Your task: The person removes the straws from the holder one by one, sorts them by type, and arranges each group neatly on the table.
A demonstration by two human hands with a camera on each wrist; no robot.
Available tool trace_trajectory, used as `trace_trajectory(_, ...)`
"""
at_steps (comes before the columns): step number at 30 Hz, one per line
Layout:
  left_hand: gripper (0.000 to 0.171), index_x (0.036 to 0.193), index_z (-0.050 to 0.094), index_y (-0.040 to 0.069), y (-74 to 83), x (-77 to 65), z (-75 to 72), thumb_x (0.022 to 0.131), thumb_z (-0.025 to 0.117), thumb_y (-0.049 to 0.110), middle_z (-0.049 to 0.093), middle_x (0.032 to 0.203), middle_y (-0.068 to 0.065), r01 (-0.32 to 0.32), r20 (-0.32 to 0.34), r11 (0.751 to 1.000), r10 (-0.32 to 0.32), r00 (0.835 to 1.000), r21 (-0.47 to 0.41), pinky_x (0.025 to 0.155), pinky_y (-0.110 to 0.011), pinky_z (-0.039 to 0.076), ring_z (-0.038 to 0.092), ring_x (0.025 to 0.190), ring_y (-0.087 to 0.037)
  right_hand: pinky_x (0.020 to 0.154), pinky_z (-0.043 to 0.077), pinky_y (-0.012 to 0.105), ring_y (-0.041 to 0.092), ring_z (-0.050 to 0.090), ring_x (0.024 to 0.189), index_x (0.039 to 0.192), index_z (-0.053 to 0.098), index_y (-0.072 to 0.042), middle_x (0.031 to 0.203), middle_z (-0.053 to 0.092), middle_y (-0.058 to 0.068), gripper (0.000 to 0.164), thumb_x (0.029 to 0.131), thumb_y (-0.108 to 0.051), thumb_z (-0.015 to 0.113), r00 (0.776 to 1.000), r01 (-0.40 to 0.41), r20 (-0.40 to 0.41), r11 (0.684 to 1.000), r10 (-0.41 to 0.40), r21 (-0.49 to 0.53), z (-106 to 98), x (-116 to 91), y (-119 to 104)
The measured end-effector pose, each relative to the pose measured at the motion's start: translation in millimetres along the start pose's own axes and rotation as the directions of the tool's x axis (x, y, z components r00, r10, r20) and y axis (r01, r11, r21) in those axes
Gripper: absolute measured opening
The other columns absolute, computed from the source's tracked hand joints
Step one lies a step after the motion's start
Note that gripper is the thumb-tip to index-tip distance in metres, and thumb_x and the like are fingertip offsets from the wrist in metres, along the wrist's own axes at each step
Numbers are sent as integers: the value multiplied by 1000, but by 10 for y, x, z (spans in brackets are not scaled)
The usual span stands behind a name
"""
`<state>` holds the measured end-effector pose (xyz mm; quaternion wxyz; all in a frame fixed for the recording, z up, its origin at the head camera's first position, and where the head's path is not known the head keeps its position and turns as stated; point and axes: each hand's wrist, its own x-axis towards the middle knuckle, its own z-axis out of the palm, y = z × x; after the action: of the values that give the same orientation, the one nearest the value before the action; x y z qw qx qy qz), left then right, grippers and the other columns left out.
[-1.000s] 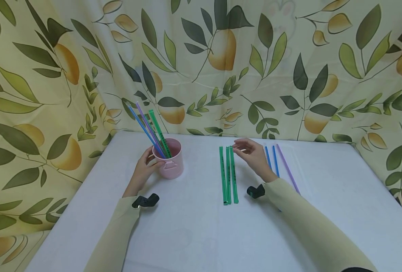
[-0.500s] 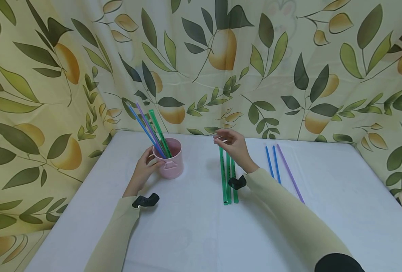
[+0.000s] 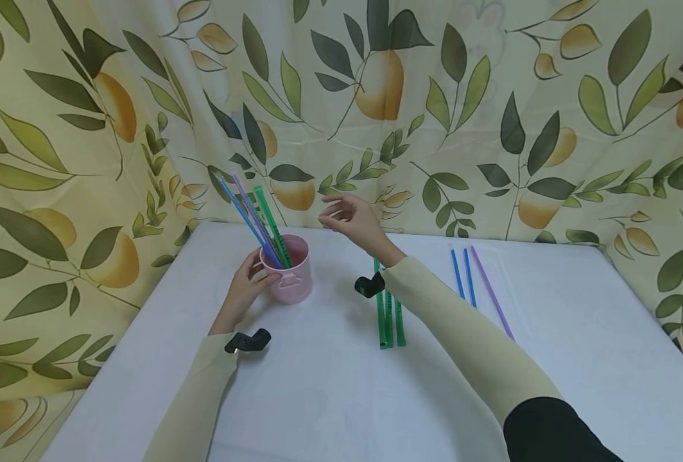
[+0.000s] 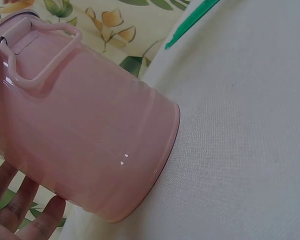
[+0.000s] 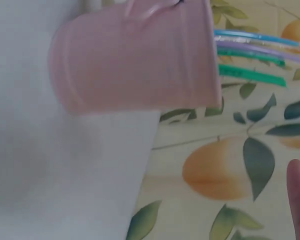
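While my left hand (image 3: 243, 289) grips the cup (image 3: 292, 287), some straws (image 3: 273, 226) inside, my right hand (image 3: 357, 223) floats, fingers relaxed; six loose straws (image 3: 389, 321) remain rightward.

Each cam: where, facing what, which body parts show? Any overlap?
Head: worn on the head, looking forward and down at the table, pink cup and sticks; both sleeves, left grip and right grip show.
Left wrist: on that wrist, facing the pink cup's side, a green stick beyond; left grip's fingers show at lower left.
Right wrist: on that wrist, facing the pink cup and patterned cloth; right grip's fingers show at the right edge.
Shared: pink cup, all three; sticks in it, head and right wrist.
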<state>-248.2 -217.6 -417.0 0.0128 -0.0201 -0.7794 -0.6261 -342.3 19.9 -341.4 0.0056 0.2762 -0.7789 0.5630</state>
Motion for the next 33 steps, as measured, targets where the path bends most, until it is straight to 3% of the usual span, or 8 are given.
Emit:
trace_trajectory(7, 73, 148, 24, 8, 2, 4, -3, 88, 65, 14, 29, 152, -16, 9, -1, 1000, -9, 1000, 9, 113, -48, 35, 31, 138, -35, 77, 58, 27, 23, 68, 89, 117, 60, -6, 103, 70, 14, 37, 83, -15, 71, 994, 1, 108, 998, 6, -67, 318, 173, -178)
trace_trajectory(18, 72, 148, 24, 8, -8, -6, -3, 89, 64, 14, 28, 152, -15, 11, -1, 1000, -11, 1000, 5, 114, -49, 34, 30, 139, -35, 81, 59, 26, 22, 68, 91, 109, 64, -3, 103, 71, 12, 32, 82, -17, 73, 986, -33, 150, 976, 66, -214, 736, 412, -205)
trace_trajectory(27, 72, 148, 25, 11, -109, 54, -19, 89, 65, 15, 28, 153, -12, 21, -6, 1000, -21, 1000, -8, 114, -50, 33, 30, 139, -34, 84, 57, 26, 21, 67, 94, 106, 66, -4, 104, 70, 11, 27, 83, -16, 72, 981, -22, 180, 963, 72, -269, 912, 501, -253)
trace_trajectory(33, 71, 149, 22, 9, -1, -6, -9, 90, 62, 15, 26, 154, -14, 26, 4, 1000, -26, 1000, 5, 115, -49, 32, 29, 140, -34, 83, 57, 26, 20, 67, 93, 104, 67, -3, 100, 72, 11, 26, 83, -17, 72, 981, 10, 190, 953, 50, -304, 979, 516, -219)
